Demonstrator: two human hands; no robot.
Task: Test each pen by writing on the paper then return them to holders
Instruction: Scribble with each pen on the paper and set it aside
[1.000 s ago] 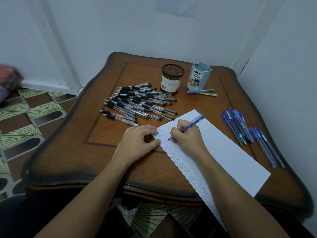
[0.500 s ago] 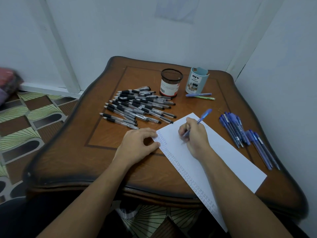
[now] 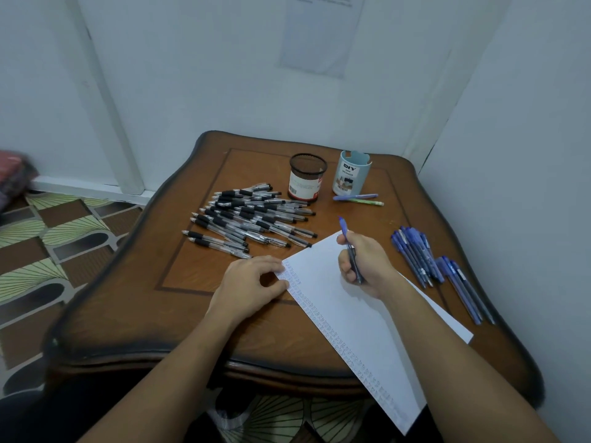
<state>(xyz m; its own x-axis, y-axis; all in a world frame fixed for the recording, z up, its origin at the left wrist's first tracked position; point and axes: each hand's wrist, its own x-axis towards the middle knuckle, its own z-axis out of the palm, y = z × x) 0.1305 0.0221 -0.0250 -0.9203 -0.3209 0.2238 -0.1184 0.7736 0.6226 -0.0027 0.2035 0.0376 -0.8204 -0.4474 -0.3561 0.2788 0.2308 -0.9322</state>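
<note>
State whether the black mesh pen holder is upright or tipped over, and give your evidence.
Upright: the black mesh pen holder stands on its base, open rim facing up.

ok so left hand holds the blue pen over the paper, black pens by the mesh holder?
No: head view shows the right hand holding the blue pen over the paper; left hand rests on its edge. Rest stands.

A single head-worn camera is looking forward and steeply down, sitting close over the table [image 3: 128, 314] from its 6 o'clock edge. The wall [image 3: 224, 75] is filling the frame toward 12 o'clock, and patterned floor [image 3: 48, 251] is showing at 9 o'clock.
</note>
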